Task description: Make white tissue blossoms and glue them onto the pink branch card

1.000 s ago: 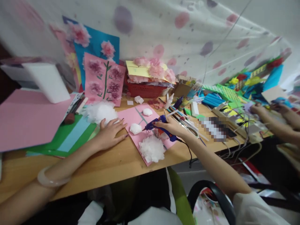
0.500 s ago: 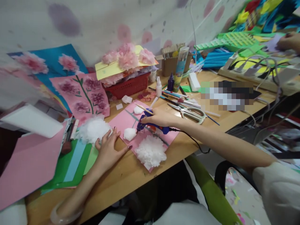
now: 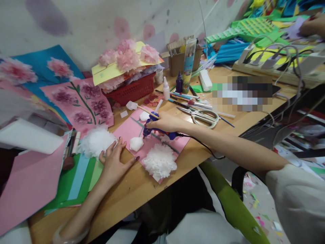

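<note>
My right hand (image 3: 169, 121) grips a blue hot glue gun (image 3: 150, 131), its nozzle pointing down beside a white tissue pad (image 3: 136, 144) on a pink sheet (image 3: 126, 128). A thin wooden stick (image 3: 146, 110) also juts from that hand. Fingers spread, my left hand (image 3: 113, 166) rests at the sheet's left edge, its thumb reaching toward the paper. Its fingertips are near a fluffy white tissue flower (image 3: 96, 140). On the sheet's near corner sits another white ruffled flower (image 3: 160, 162). A second white pad (image 3: 144, 116) lies farther back, along painted grey-green lines.
Scissors (image 3: 203, 118), pens and a white bottle (image 3: 166, 88) lie behind my right arm. A red basket (image 3: 132, 89) holds pink tissue flowers. Green card (image 3: 86, 179) lies left. A power strip (image 3: 271, 69) with cables stands right, near another person's hand (image 3: 313, 26).
The view has swung right and closer to the table. The glue gun's nozzle stays near the same white pad, and its tip now points more steeply down. My left hand stays by the sheet.
</note>
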Demonstrator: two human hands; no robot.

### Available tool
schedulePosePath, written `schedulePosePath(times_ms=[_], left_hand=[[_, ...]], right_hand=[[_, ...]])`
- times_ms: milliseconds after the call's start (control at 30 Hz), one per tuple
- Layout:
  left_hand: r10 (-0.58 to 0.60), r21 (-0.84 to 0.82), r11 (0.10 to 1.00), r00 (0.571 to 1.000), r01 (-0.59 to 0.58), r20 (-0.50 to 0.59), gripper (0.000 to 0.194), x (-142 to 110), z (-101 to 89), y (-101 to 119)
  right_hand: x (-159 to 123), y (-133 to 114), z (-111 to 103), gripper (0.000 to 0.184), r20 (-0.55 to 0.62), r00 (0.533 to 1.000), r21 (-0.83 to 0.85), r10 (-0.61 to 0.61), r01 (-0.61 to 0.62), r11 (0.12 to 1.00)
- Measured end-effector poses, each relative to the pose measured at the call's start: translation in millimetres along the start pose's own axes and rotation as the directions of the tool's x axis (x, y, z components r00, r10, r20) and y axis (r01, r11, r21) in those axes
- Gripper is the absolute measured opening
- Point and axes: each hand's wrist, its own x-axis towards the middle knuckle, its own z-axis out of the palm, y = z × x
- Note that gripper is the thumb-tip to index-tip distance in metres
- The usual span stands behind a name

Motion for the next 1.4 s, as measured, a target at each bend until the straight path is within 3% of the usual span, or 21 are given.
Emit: schedulePosePath(times_ms=[200,367,600,933,1067,1300,1400], left_hand=[[0.001,0.009,1.000,1.000,-0.001,0.000,0.063,-0.5,-1.3,1.8],[0.027,-0.003,1.000,0.999,-0.027,-0.018,0.060,-1.2,0.5,-0.2],[0.008,-0.043,0.999,0.998,-0.011,-0.059,0.063,0.1,6.1,-2.5],[0.003,-0.068,0.998,0.999,-0.006,-0.049,0.060,-0.2,6.8,-3.1],[-0.016,-0.106,0.994,0.997,0.009,-0.072,0.071,-0.1,9.2,-3.8],[-0.026,-0.131,0.991,0.994,0.012,-0.107,0.083,0.7,14.4,-5.2],[-0.018,-0.104,0.995,0.995,0.007,-0.102,0.084,1.4,16.4,-5.7]], right_hand=[[-6.8,-9.9,-2.3,0.015,0.029,0.996,-0.056,0.090,-0.088,0.995],[-7.9,-12.1,-4.9,0.023,0.053,0.998,-0.169,0.030,-0.020,0.985],[-5.3,-21.0,-7.3,0.025,0.054,0.998,-0.306,0.035,-0.017,0.952],[4.7,-35.8,-9.1,0.025,0.078,0.995,-0.243,0.061,-0.040,0.969],[6.3,-43.5,-5.7,0.025,0.071,0.997,-0.345,0.034,-0.008,0.938],[1.0,-55.1,1.2,0.030,0.091,0.995,-0.335,0.037,-0.004,0.942],[-7.9,-48.0,2.5,0.027,0.078,0.996,-0.100,-0.050,0.058,0.993]])
